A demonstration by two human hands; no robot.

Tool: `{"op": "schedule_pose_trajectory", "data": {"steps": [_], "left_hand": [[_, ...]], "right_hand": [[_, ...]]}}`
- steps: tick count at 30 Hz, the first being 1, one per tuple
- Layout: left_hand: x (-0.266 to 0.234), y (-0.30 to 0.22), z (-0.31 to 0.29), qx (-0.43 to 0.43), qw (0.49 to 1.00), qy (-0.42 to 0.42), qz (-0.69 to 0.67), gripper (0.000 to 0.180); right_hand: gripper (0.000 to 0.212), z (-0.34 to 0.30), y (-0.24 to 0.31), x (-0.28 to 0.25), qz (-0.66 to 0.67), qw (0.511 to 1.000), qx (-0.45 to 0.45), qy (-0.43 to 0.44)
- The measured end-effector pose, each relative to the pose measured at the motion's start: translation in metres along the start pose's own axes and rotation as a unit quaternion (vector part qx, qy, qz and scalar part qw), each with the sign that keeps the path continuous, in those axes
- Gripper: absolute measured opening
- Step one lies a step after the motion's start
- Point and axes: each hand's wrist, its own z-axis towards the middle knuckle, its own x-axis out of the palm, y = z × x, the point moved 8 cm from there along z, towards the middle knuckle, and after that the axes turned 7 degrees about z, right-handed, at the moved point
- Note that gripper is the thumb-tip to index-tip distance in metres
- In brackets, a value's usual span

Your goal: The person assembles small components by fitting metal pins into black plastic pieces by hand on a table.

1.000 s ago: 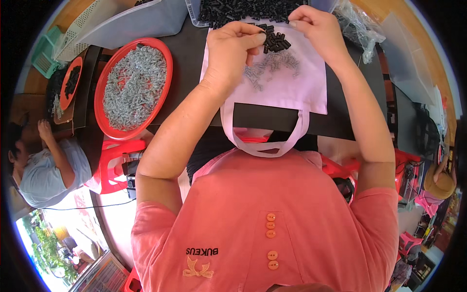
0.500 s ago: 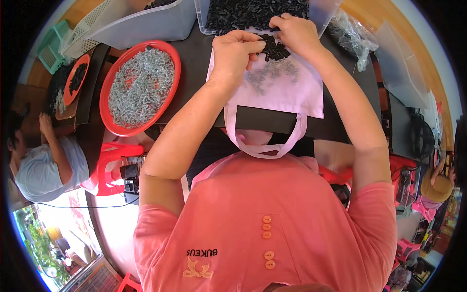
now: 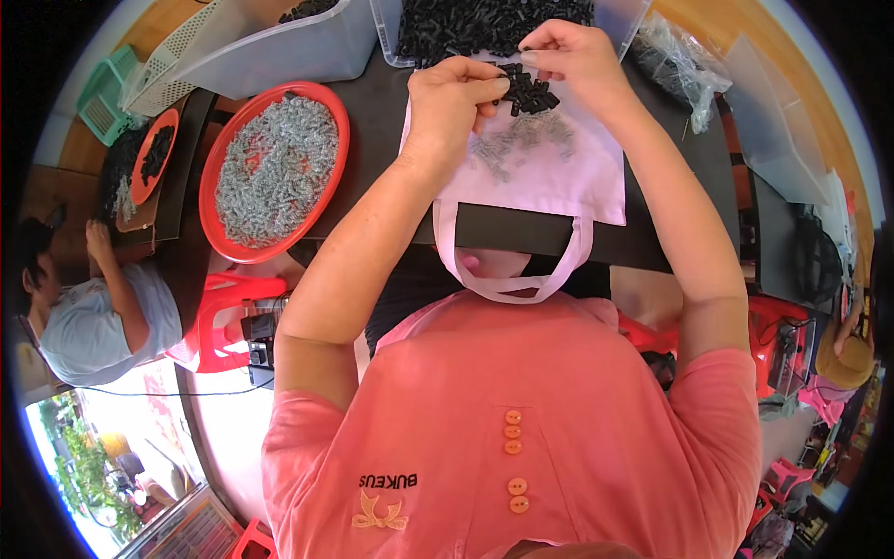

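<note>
Dark bench [image 3: 374,112], black bits [image 3: 533,99] on a pale bag [image 3: 596,186], red seat [image 3: 207,326] nearby, shirt [image 3: 512,363] has lettering [image 3: 400,482], can't tell if left grip [image 3: 442,101] or right grip [image 3: 585,65] is closed

tubes [image 3: 533,97]: black; springs [image 3: 535,131]: silver-grey; bag [image 3: 591,191]: pale pink; tray [image 3: 343,140]: red; shirt [image 3: 438,373]: coral; buttons [image 3: 513,432]: orange

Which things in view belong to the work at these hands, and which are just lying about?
Apparently in use:
black pieces, by the left hand
silvery pieces
pale tote bag beneath both
clear bin of black pieces, near the right hand
red tray of silvery pieces, probably

Apparently just about:
crumpled clear plastic bag
green basket
red stool
</note>
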Motion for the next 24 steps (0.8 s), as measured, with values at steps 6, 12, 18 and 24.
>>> {"op": "schedule_pose_trajectory", "data": {"steps": [6,12,18,24], "left_hand": [[0.008,-0.001,-0.004,-0.009,1.000,0.022,-0.005,0.010],[0.008,-0.006,-0.006,0.004,1.000,0.022,0.008,0.012],[0.009,-0.009,-0.007,0.012,1.000,0.024,0.009,0.009],[0.009,-0.006,-0.007,0.003,1.000,0.023,0.011,0.008]], "right_hand": [[0.012,-0.031,0.003,0.009,0.261,0.958,0.113,-0.028],[0.008,-0.035,0.015,0.014,0.265,0.961,0.074,0.004],[0.006,-0.038,0.028,0.016,0.171,0.985,0.002,-0.006],[0.014,-0.042,0.023,0.017,0.208,0.975,0.071,0.002]]}}
